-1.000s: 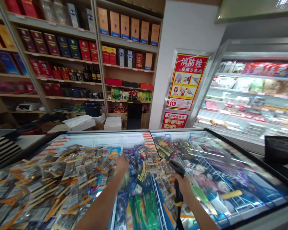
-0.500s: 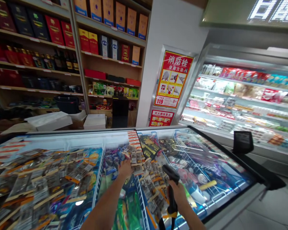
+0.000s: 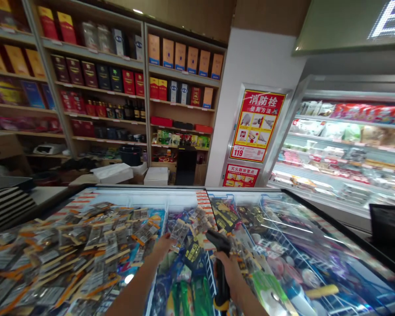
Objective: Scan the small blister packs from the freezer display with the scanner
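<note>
My left hand (image 3: pixel 164 245) pinches a small clear packet (image 3: pixel 179 232) with a printed label, over the freezer's middle section. A black barcode scanner (image 3: pixel 220 263) with a yellow band low on its handle is gripped in my right hand (image 3: pixel 228 265). Its head points left toward the packet, a short gap apart. Similar packets (image 3: pixel 199 218) lie just behind, and a large pile of packets (image 3: pixel 85 245) with orange and pale edges spreads to the left. Below my hands are green packages (image 3: pixel 192 294) and a dark package with gold print (image 3: pixel 193 252).
White wire dividers (image 3: pixel 210 272) split the chest freezer (image 3: pixel 181 199). A glass lid (image 3: pixel 316 245) covers its right part. Behind stand shelves of boxes (image 3: pixel 186 61), a white box (image 3: pixel 156 176) and a red poster (image 3: pixel 258 125). A lit refrigerated display (image 3: pixel 345 145) stands at right.
The view has swung left and tilted up a little. My left hand has drawn a packet toward me from the middle heap. The scanner has come closer to my left hand.
</note>
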Demonstrator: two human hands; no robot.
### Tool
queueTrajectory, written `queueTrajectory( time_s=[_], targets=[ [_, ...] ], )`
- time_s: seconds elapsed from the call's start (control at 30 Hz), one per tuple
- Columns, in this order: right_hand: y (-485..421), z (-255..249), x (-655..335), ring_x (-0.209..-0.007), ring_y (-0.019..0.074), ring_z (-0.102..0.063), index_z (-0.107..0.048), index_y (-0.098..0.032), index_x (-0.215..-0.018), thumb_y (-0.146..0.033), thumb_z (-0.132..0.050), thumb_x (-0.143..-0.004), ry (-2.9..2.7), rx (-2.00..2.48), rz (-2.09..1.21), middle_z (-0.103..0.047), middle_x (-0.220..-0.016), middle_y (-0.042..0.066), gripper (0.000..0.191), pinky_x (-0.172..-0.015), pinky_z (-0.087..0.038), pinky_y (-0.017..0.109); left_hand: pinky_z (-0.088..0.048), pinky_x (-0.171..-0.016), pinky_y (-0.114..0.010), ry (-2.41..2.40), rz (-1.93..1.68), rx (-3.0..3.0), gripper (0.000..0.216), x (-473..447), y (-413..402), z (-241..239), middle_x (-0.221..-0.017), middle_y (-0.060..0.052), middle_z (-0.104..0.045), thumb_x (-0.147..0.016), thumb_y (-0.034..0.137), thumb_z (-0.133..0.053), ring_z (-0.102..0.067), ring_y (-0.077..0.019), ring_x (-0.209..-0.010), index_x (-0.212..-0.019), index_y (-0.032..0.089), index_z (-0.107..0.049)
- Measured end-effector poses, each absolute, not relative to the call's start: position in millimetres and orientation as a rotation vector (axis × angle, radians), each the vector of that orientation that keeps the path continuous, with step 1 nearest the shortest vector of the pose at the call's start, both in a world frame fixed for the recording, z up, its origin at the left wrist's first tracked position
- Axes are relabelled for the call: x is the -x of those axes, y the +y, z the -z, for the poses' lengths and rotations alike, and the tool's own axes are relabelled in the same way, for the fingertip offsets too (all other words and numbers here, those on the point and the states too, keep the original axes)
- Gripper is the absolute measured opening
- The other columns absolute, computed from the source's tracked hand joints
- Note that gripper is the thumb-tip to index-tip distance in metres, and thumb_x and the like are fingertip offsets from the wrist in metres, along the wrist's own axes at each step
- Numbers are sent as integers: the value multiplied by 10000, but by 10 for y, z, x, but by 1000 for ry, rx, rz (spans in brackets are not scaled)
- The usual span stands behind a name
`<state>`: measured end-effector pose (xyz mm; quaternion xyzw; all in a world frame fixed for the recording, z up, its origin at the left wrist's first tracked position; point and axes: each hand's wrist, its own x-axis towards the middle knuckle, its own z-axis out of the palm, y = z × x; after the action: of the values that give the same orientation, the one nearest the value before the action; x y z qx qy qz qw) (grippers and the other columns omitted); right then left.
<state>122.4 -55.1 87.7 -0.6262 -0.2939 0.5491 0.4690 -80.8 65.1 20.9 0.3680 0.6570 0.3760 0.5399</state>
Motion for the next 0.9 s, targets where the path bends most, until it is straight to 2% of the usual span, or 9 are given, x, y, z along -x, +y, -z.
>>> queueTrajectory(
  time_s=[0.23, 0.43, 0.73, 0.9],
  targets=[
    [-491, -1207, -614, -282, 95, -391, -528, -154, -470, -379, -487, -748, -829, 1437, -1506, -474, -335, 9, 360, -312, -333, 211, -474, -584, -199, 1572, -1166, -714, 117, 1319, 621, -471, -667, 13, -642, -717, 82, -543, -628, -115, -643, -786, 175, -558],
    [-556, -1454, -270, -279, 81, -373, -507, -166, -504, -357, -468, -732, -936, 1391, -1594, -470, -342, -8, 300, -305, -321, 188, -482, -600, -224, 1593, -1275, -624, 105, 1647, 520, -535, -587, 22, -609, -703, 75, -557, -620, -126, -613, -754, 165, -543],
    [-569, -1463, 26, -280, 85, -376, -505, -169, -480, -415, -496, -626, -1068, 1301, -1602, -453, -340, -11, 286, -291, -313, 200, -442, -513, -181, 1721, -1295, -638, 92, 1988, 420, -568, -619, 22, -612, -707, 112, -573, -581, -97, -548, -782, 163, -556],
    [-518, -1472, 94, -292, 88, -389, -499, -177, -493, -424, -517, -619, -1076, 1272, -1601, -456, -360, -24, 278, -291, -314, 202, -458, -540, -184, 1777, -1321, -624, 79, 2178, 386, -546, -745, -15, -659, -736, 122, -533, -622, -118, -642, -797, 171, -546]
  ],
)
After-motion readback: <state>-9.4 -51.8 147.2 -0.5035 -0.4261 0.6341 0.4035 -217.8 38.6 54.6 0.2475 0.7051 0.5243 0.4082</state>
